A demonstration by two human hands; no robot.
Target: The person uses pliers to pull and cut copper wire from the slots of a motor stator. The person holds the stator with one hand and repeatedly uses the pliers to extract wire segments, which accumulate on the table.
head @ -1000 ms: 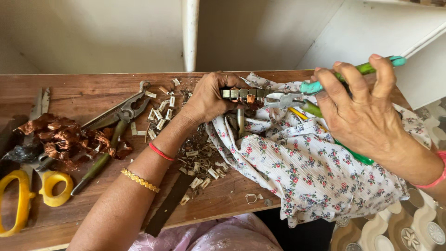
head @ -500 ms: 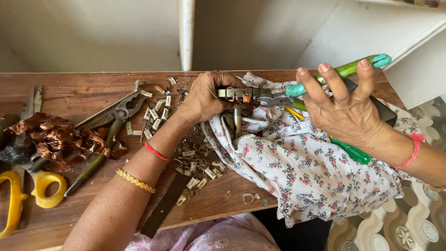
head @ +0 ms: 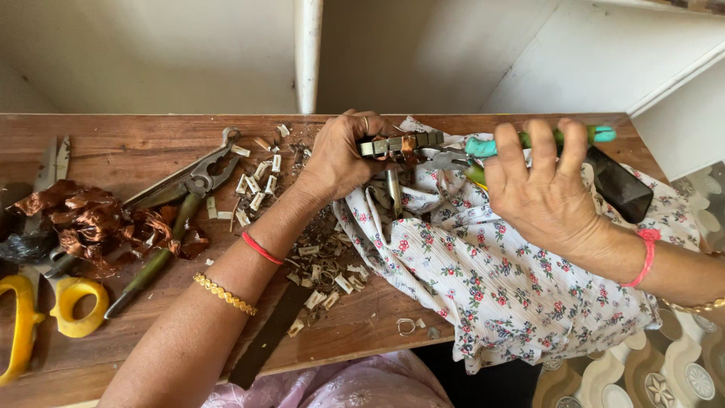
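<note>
Right hand (head: pixel 547 200) has slid left, gripping green pliers (head: pixel 529 142); I see left hand (head: pixel 340 159) clasping the half-stripped metal core (head: pixel 400 143), copper scraps (head: pixel 98 223) piled.

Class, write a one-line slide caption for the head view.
Left hand steadies a small metal block while right hand works green-handled pliers over floral cloth.

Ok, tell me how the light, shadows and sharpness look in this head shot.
Head view: soft daylight, brightest on the white wall at upper right; the left hand casts a gentle shadow on the wooden table; no harsh glare; the hands, floral cloth and green-handled pliers in the right hand look sharp; the edges bend slightly from the wide lens.
</note>
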